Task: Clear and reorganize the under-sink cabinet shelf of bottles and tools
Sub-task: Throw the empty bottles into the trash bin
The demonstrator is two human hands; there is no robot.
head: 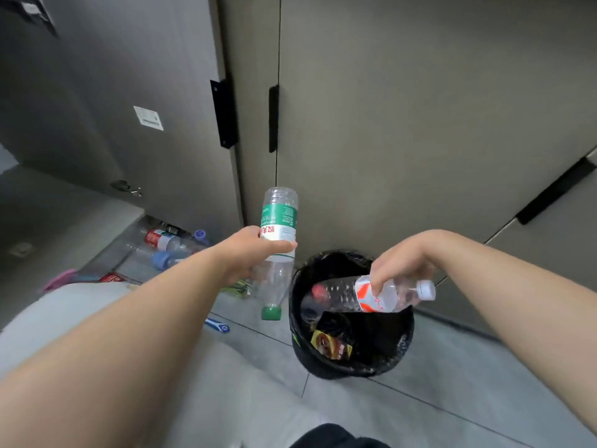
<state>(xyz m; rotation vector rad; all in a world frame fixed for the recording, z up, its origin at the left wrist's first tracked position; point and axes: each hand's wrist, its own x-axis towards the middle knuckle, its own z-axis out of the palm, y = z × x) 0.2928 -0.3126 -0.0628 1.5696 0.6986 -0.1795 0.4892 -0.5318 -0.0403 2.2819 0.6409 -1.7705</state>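
Bottles held at the black bin point(400, 357): right hand point(399, 265) grips a white-capped bottle point(381, 294) lying across its rim; left hand point(248, 253) clasps an inverted green-capped bottle point(277, 227) just beside. Tip each bottle cap-first inside the rim before letting go, one at a time.

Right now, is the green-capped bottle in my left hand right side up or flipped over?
Flipped over. The green-capped bottle in the left hand has its cap pointing down at the floor and its base up, beside the black bin.

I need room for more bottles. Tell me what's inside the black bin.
The round black lined bin holds a yellow and red wrapper and dark items I can't identify. The clear white-capped bottle held over its rim hides part of the interior.
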